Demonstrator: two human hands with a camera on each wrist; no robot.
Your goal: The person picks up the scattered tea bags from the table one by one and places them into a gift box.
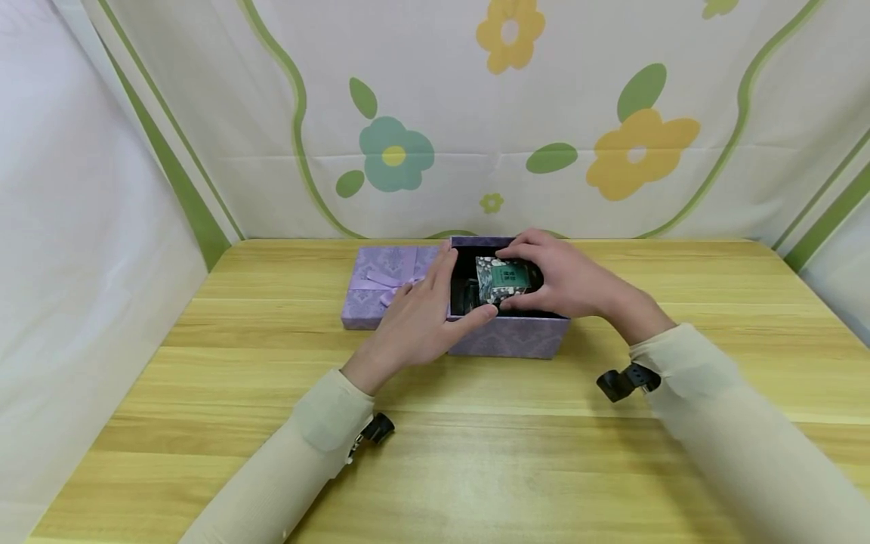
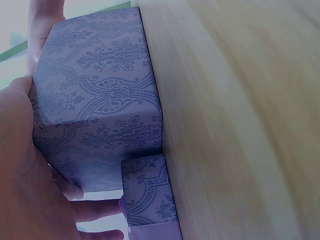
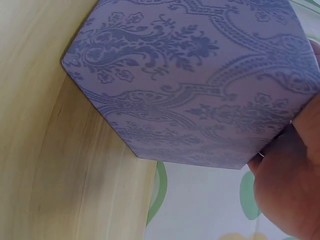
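An uncovered purple patterned gift box [image 1: 506, 338] with a dark interior stands near the back of the table. My right hand [image 1: 567, 276] reaches over its right side and holds a small floral-patterned pack with a green label [image 1: 499, 291] between thumb and fingers, at the box's opening. My left hand [image 1: 421, 321] lies against the box's front left corner, fingers straight along the left side and thumb stretched over the front rim. In the left wrist view, the straight fingers [image 2: 97, 211] show beyond the box. Inside at the left, a dark glossy item [image 1: 470, 295] is partly visible.
The matching purple lid [image 1: 370, 291] with a ribbon bow lies left of the box, partly behind my left hand. A white floral curtain [image 1: 476, 151] hangs right behind the wooden table [image 1: 476, 453]. Black wrist cameras hang under both sleeves.
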